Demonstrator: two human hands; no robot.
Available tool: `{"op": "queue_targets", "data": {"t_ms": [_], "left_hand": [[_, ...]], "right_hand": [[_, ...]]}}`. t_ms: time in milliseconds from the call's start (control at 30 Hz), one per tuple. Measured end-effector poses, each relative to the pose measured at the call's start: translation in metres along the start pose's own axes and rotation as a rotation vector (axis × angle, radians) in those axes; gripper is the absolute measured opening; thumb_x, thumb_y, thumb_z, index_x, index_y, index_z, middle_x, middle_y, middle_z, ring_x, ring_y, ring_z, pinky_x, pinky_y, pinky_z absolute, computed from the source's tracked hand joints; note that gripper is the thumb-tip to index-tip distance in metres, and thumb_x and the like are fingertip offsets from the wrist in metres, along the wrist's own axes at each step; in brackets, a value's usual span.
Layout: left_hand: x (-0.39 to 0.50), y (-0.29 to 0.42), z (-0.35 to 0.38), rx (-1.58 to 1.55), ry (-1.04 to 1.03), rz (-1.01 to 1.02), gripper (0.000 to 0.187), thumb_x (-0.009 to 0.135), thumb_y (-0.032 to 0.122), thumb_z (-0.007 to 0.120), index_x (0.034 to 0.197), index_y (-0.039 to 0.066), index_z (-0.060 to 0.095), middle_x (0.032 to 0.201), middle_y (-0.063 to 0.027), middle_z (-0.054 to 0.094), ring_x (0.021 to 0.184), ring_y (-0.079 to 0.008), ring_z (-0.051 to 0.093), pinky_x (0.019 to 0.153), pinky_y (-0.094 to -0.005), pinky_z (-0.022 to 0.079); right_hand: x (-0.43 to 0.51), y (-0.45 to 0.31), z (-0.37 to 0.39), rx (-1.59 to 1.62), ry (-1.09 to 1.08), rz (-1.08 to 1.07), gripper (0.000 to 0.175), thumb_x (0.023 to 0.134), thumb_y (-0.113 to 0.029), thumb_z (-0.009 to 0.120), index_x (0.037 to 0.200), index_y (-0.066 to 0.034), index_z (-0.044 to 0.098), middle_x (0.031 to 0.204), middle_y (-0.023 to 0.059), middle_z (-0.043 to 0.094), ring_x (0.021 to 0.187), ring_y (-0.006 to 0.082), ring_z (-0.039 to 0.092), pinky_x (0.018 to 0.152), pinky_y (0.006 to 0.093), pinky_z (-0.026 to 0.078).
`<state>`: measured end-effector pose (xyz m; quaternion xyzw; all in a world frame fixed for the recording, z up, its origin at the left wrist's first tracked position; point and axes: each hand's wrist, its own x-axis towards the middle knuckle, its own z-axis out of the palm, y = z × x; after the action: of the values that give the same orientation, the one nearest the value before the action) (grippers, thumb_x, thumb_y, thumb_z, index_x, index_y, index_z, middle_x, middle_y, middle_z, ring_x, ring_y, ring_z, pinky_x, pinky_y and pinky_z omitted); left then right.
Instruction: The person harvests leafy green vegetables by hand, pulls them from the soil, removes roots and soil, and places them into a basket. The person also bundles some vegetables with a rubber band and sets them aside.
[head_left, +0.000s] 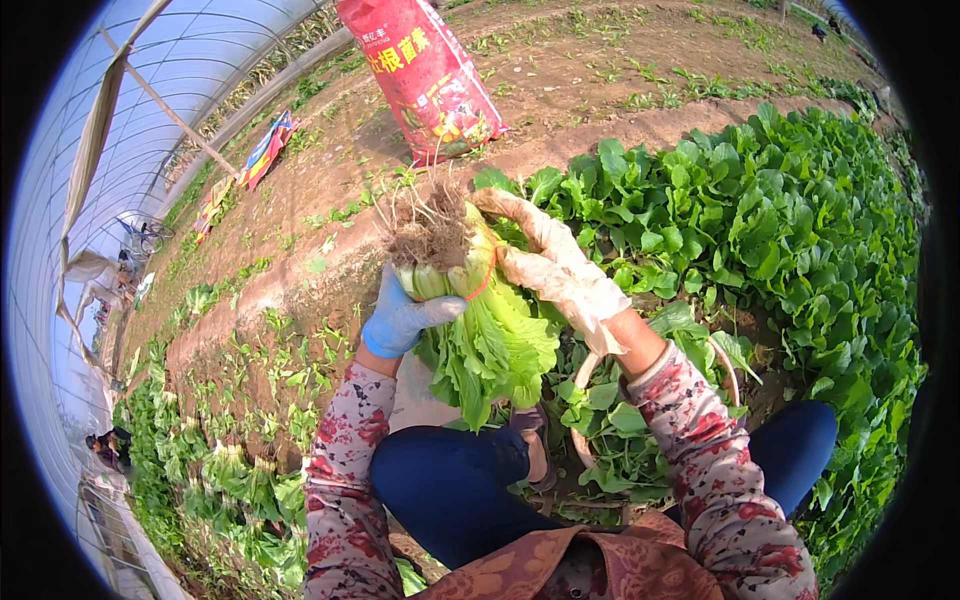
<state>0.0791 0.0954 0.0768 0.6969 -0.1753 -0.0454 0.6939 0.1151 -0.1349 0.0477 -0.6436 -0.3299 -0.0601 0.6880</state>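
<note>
A bunch of leafy greens (495, 337) is held up before me, its leaves hanging down and its soil-covered roots (427, 229) at the top. Around the stems runs a thin red-orange band (486, 277). My left hand (409, 311), in a blue glove, grips the stem base from the left, with the thumb across the stalks. My right hand (559, 266), in a pale, soiled, loose glove, is at the right side of the bunch, its fingers curved by the roots and the band; whether it grips the bunch I cannot tell.
A red printed sack (431, 82) stands on the soil ahead. Dense leafy plants (787, 210) grow on the right. Beside my knees is a round-rimmed basket (581, 442) with loose greens. Bundled greens (247, 476) lie at the lower left. People are at the far left, inside the greenhouse.
</note>
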Motion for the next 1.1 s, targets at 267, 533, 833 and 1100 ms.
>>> {"op": "queue_targets", "data": {"t_ms": [267,533,833,1100], "left_hand": [[-0.008,0.038,0.1,-0.208,-0.05,0.148,0.048,0.075,0.007,0.079,0.119,-0.001,0.062,0.114,-0.0089,0.067,0.097,-0.0182,0.067,0.085,-0.0342,0.056],[-0.023,0.01,0.151,-0.513,-0.039,0.026,0.049,0.08,0.011,0.073,0.125,0.0,0.055,0.113,-0.0109,0.066,0.098,-0.0209,0.066,0.086,-0.0357,0.057],[-0.011,-0.09,0.152,-0.514,-0.231,-0.324,0.061,0.087,0.012,0.07,0.139,0.0,0.041,0.113,-0.013,0.065,0.097,-0.0234,0.067,0.087,-0.0351,0.056],[-0.015,-0.109,0.182,-0.652,-0.261,-0.389,0.057,0.087,0.013,0.068,0.137,-0.001,0.043,0.112,-0.0135,0.065,0.096,-0.0237,0.067,0.086,-0.0357,0.056]], "right_hand": [[-0.046,-0.146,-0.013,-0.073,0.152,0.073,0.088,0.066,0.0,0.075,0.144,0.0038,0.035,0.128,0.0118,0.057,0.115,0.0177,0.053,0.1,0.0293,0.043],[-0.09,-0.191,-0.036,-0.423,0.151,0.217,0.075,0.077,-0.01,0.072,0.142,0.0058,0.039,0.122,0.0124,0.06,0.106,0.0158,0.056,0.095,0.0277,0.045],[-0.097,-0.154,-0.127,0.111,0.209,0.223,0.021,0.096,-0.022,0.062,0.105,-0.0028,0.061,0.084,-0.0057,0.058,0.074,0.0032,0.05,0.074,0.0246,0.047],[-0.11,-0.131,-0.134,0.22,-0.03,0.308,0.014,0.086,-0.011,0.071,0.094,0.0005,0.071,0.085,0.0026,0.068,0.076,0.009,0.058,0.07,0.0262,0.049]]}}
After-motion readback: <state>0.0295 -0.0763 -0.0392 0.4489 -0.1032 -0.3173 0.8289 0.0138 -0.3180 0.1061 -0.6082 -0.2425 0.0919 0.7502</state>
